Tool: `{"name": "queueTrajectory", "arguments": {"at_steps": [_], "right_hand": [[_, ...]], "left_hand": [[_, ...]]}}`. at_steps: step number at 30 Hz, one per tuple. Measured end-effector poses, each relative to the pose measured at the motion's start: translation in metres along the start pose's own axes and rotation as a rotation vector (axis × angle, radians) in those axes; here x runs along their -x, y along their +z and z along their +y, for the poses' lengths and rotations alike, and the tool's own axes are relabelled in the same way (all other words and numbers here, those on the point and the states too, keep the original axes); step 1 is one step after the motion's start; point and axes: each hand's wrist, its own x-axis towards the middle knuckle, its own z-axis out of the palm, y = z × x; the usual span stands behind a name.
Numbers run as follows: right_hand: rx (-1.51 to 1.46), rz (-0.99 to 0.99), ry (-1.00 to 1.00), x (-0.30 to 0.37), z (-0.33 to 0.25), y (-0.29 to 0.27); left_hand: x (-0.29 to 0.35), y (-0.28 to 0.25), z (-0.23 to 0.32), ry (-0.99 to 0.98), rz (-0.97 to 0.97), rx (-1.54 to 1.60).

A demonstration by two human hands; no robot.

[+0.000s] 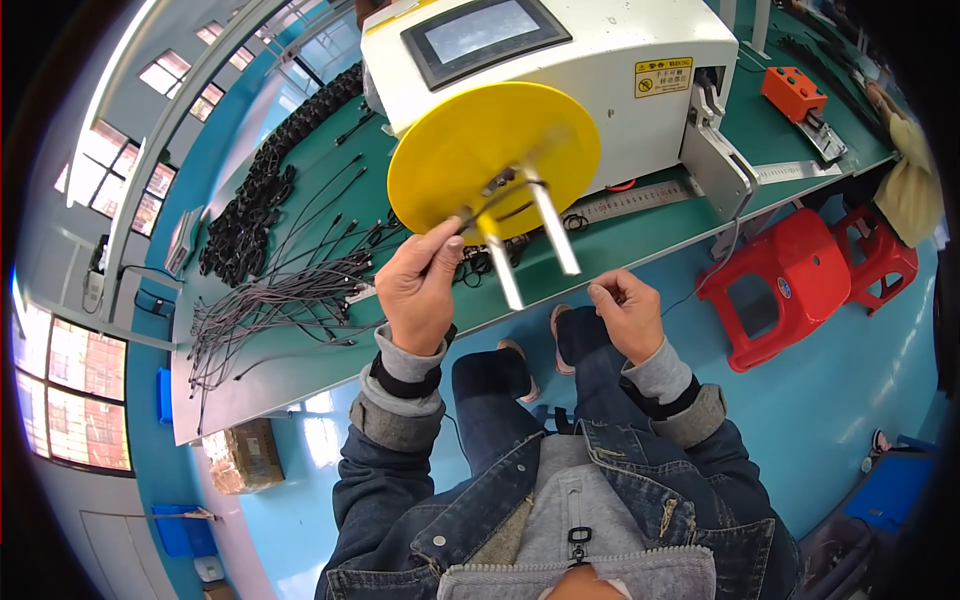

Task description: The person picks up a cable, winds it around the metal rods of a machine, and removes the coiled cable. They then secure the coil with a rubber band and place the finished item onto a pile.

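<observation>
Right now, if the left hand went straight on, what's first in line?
Left hand: probably the large round yellow disc. Depth is unclear, so it might clip the nearer straight silver metal rod first.

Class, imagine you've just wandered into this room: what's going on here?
A person is at a green bench, their left hand pinching a dark cable that reaches the metal prongs on the yellow disc of a white machine. The cable is partly blurred there. Their right hand is curled in front of the bench, with nothing visible in it. To the left lie loose cables, with dark coiled bundles behind them.
</observation>
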Motion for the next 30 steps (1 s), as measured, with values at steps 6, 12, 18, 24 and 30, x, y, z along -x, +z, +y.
{"name": "queueTrajectory", "arguments": {"at_steps": [6, 12, 18, 24, 30], "right_hand": [[-0.005, -0.027, -0.005, 0.008, 0.007, -0.001], [-0.038, -0.068, 0.037, 0.011, 0.003, 0.001], [-0.057, -0.102, 0.065, 0.012, 0.005, 0.006], [-0.076, -0.133, 0.08, 0.016, 0.004, 0.009], [-0.065, -0.123, 0.009, 0.011, -0.017, 0.007]], "left_hand": [[0.011, -0.006, 0.006, 0.308, -0.037, -0.396], [0.022, -0.007, 0.009, 0.271, 0.001, -0.382], [0.032, -0.007, 0.009, 0.302, -0.002, -0.392], [0.038, 0.006, 0.014, 0.226, -0.008, -0.311], [0.024, 0.03, 0.031, 0.508, -0.061, -0.716]]}}
